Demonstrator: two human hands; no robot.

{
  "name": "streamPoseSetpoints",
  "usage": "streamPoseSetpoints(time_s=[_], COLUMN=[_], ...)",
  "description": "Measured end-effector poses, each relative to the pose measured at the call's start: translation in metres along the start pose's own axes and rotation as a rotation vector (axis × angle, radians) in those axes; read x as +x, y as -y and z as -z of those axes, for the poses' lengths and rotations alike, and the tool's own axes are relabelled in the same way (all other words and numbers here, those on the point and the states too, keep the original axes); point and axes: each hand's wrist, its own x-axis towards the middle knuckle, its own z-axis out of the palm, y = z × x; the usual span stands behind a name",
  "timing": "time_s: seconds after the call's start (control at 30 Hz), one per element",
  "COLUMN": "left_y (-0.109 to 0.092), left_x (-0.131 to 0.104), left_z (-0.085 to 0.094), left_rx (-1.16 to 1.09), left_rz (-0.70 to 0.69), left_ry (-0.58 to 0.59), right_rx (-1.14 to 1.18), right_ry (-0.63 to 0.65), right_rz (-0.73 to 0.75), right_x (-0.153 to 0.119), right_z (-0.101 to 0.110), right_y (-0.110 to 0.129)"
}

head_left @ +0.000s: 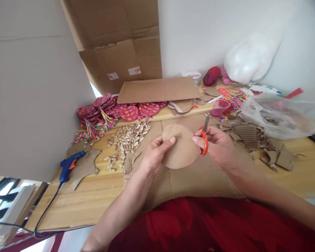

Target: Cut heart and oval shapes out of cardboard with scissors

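A round cardboard disc [182, 150] with a thin purple line along its edge is held up in front of me. My left hand [157, 150] pinches its left side, thumb on top. My right hand [215, 141] is closed around orange-handled scissors [204, 138], whose blades point up and away from me. The right thumb also touches the disc's right edge. Below the disc lies a flat cardboard sheet [199, 183] on the wooden table.
Peanuts in shells [128, 138] are heaped left of the sheet. A blue glue gun [68, 166] lies farther left, its cord hanging off the table. Cardboard scraps [248, 134] and a clear plastic bag [283, 112] are at right. Decorated pink discs [128, 112] line the back.
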Motion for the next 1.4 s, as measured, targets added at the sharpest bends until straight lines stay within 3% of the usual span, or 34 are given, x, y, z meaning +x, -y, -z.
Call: streamPoseSetpoints(time_s=[0.17, 0.33, 0.77, 1.03, 1.4], left_y=[-0.008, -0.007, 0.001, 0.001, 0.004], left_x=[-0.003, -0.001, -0.004, -0.004, -0.003], left_z=[-0.003, 0.006, 0.014, 0.014, 0.017], left_rx=[0.114, 0.147, 0.116, 0.112, 0.135], left_rz=[-0.047, -0.075, 0.006, 0.016, 0.017], left_ry=[0.017, 0.023, -0.021, -0.052, -0.029], right_rx=[0.039, -0.137, -0.154, -0.143, -0.225], right_ry=[0.140, 0.276, 0.451, 0.504, 0.504], right_rz=[-0.026, -0.052, -0.212, -0.180, -0.159], right_x=[-0.015, -0.034, -0.028, -0.024, -0.018], right_z=[0.004, 0.011, 0.012, 0.015, 0.015], right_y=[0.013, 0.025, 0.007, -0.005, 0.000])
